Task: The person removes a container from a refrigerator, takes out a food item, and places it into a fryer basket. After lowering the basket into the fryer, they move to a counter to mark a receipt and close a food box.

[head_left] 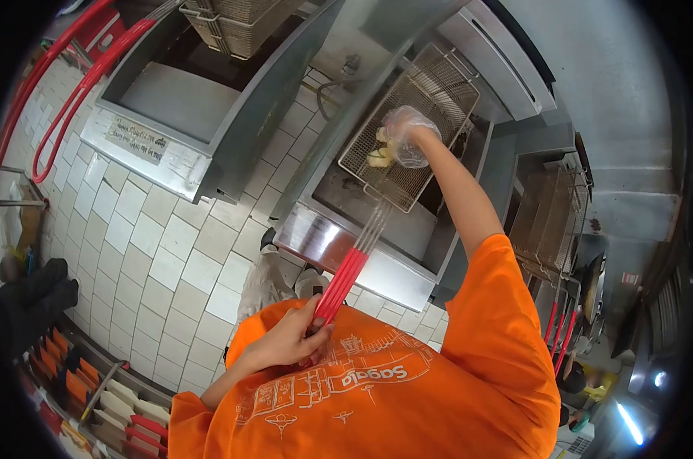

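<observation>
My left hand [294,335] is closed around the red-sleeved handle [342,284] of a wire fryer basket [430,92], low in front of my orange shirt. The basket sits tilted over the open fryer well [346,197], its handle pointing toward me. My right hand [411,136] wears a clear, loose plastic glove and reaches into the basket. Its fingers curl around pale yellow food pieces [380,157], which stick out at the left side of the glove. The glove's crinkles partly hide the fingertips.
Another fryer [178,99] with wire baskets [239,30] stands at left, near red handles [94,73]. More baskets [549,218] hang at right. Pale floor tiles [163,252] lie between. At lower left is a rack of coloured packets [117,405]; a person [576,379] appears far right.
</observation>
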Available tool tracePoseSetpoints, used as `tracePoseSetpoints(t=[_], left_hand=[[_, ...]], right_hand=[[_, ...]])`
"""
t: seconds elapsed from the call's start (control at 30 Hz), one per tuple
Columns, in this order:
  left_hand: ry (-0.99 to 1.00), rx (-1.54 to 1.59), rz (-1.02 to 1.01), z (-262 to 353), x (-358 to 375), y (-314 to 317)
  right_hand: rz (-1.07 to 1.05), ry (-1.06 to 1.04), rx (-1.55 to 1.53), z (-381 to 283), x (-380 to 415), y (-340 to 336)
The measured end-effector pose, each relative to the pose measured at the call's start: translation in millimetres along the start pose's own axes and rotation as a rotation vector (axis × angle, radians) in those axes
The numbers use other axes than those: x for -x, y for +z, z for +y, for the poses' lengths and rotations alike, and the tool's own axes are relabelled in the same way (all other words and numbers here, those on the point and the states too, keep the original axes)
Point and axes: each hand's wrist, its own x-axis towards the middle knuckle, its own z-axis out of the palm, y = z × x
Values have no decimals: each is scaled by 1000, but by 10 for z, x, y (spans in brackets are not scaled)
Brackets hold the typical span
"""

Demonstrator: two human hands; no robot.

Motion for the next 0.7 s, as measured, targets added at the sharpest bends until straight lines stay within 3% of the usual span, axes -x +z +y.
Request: tracePoseSetpoints(t=[0.1, 0.2, 0.27, 0.37, 0.53, 0.6, 0.7], left_hand=[[9, 2, -13, 1, 6, -21], [36, -16, -6, -36, 3, -25], [57, -31, 9, -51, -1, -23], [46, -20, 0, -53, 4, -32], [54, -27, -16, -76, -9, -32], [51, -34, -17, -57, -5, -39], [54, -47, -19, -48, -10, -48]], right_hand=[[-66, 14, 148, 14, -134, 91], [30, -123, 224, 6, -96, 123], [19, 47, -46, -129, 166, -42], [98, -61, -201, -26, 115, 58], [-23, -44, -103, 43, 31, 97], [85, 32, -132, 88, 42, 159], [71, 6, -24, 43, 64, 120]])
